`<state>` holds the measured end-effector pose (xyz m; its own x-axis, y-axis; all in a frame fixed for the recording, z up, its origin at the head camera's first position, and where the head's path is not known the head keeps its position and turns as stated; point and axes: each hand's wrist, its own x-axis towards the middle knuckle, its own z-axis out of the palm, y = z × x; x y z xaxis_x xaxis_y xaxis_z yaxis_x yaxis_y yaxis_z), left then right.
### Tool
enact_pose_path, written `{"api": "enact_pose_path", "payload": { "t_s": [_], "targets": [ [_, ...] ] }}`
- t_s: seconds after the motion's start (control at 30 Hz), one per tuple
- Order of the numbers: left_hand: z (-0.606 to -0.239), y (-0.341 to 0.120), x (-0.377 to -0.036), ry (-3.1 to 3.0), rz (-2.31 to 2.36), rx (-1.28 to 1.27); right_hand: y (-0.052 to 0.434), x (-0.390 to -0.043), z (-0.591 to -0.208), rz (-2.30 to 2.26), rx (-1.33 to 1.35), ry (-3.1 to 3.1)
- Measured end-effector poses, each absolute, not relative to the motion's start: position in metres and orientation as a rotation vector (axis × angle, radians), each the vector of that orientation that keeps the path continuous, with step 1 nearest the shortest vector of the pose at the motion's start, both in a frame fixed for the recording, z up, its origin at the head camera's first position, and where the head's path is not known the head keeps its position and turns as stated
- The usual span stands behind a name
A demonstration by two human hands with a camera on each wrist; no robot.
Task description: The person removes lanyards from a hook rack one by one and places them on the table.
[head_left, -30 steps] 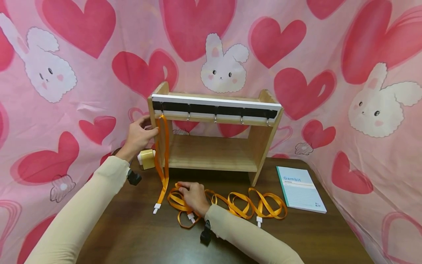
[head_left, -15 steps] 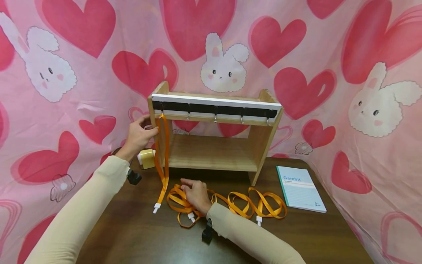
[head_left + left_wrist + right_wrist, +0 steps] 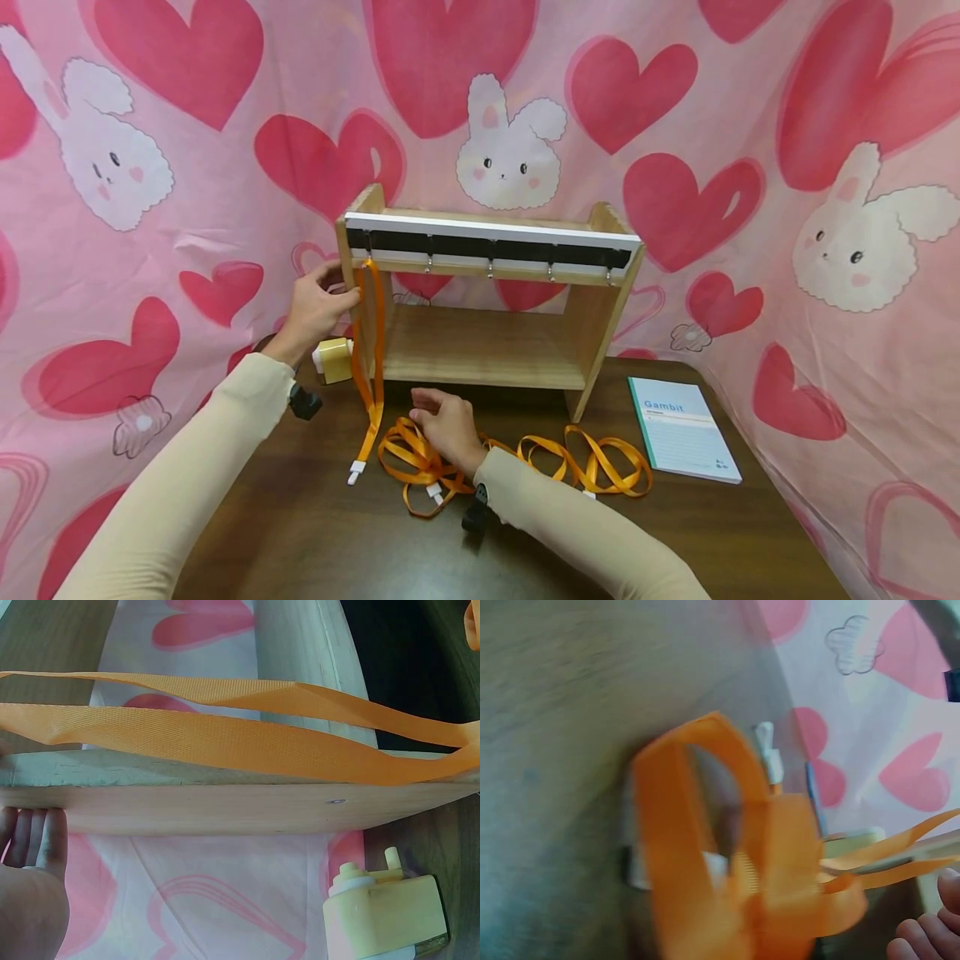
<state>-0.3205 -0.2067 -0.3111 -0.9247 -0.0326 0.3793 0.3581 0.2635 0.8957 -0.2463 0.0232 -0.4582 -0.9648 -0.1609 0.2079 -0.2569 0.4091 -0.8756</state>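
On the tabletop, near edge of rack: a heap of loose orange lanyards (image 3: 480,462), flat woven ribbon in overlapping loops, each ending in a small white plastic clip.
Right hand (image 3: 444,427): rests on the left part of the heap, fingers bent over the ribbon; whether any strand is actually pinched cannot be told, and the right wrist view is blurred.
Hung lanyard (image 3: 371,350): one orange loop hangs from the leftmost hook, just beside the rack's left side panel, its white clip (image 3: 355,476) lying on the tabletop.
Left hand (image 3: 313,308): fingers and thumb wrapped round the edge of the left side panel, holding the rack and not the ribbon.
Rack (image 3: 487,333): pale, smooth-grained wooden frame with a shelf board; its top rail carries a black-and-white strip (image 3: 491,244) with a row of small metal hooks.
Risk, tangling: the loops cross one another, so lifting one strand would probably drag its neighbours along.
Risk, slipping: the ribbon is thin and slick, and a light hold may let it slide off a hook.
Risk, tipping: the rack looks light, so a tug on the ribbon could shift it if the left hand lets go.
Far left, behind rack: a small yellow and white plastic block (image 3: 332,360).
Right: a teal and white notebook (image 3: 682,429) lying flat.
Tabletop (image 3: 315,533): dark brown wood grain.
Backdrop (image 3: 750,125): pink cloth printed with hearts and rabbits.
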Motion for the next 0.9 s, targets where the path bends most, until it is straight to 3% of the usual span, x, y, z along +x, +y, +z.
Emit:
{"api": "enact_pose_path", "payload": {
  "t_s": [0.53,0.9],
  "targets": [
    [-0.295,-0.198,-0.3,-2.217,-1.728,-0.292,0.026,-0.242,-0.381,1.784,0.713,-2.352],
    [-0.31,-0.203,-0.319,-2.19,-1.694,-0.298,0.023,-0.247,-0.329,1.74,0.794,-2.3]
  ]
}}
